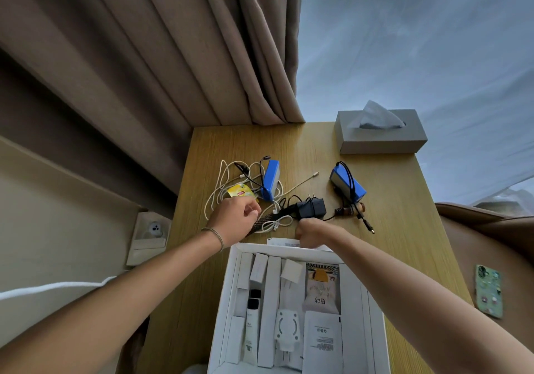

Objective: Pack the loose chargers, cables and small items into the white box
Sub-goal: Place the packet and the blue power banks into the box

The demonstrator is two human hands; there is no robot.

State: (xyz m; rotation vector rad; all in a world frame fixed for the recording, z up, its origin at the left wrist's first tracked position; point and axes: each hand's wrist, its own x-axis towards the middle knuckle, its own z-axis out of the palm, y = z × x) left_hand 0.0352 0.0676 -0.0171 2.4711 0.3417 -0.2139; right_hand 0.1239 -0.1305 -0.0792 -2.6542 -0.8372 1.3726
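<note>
I see a brown curtain (161, 55) filling the upper left of the frame, with a pale sheer drape (419, 41) across the upper right. Below them a wooden table (398, 229) runs down the centre. At the bottom centre sits the open white box (374, 324), already holding small white cartons, a white tube, a white plug adapter, a leaflet and a snack packet. A grey tissue box (378, 138) stands at the table's upper right corner. My left hand (235, 219) is left of centre, fingers curled and gripping a dark woven strap (267, 220) that lies just above the box's far rim. My right hand (310, 232) is right beside it at the box's far edge, curled into a fist; I cannot tell whether it holds anything. Just above that fist lies a black charger (312, 208) with its prongs up. Two blue battery packs are further up: one (270, 179) amid a tangle of white cables (219, 191), the other (348, 184) to the right, wrapped in black wire. A yellow tea sachet (241, 192) rests on the white cables above my left hand. A phone in a green case (488, 291) lies at the right edge, off the table.
</note>
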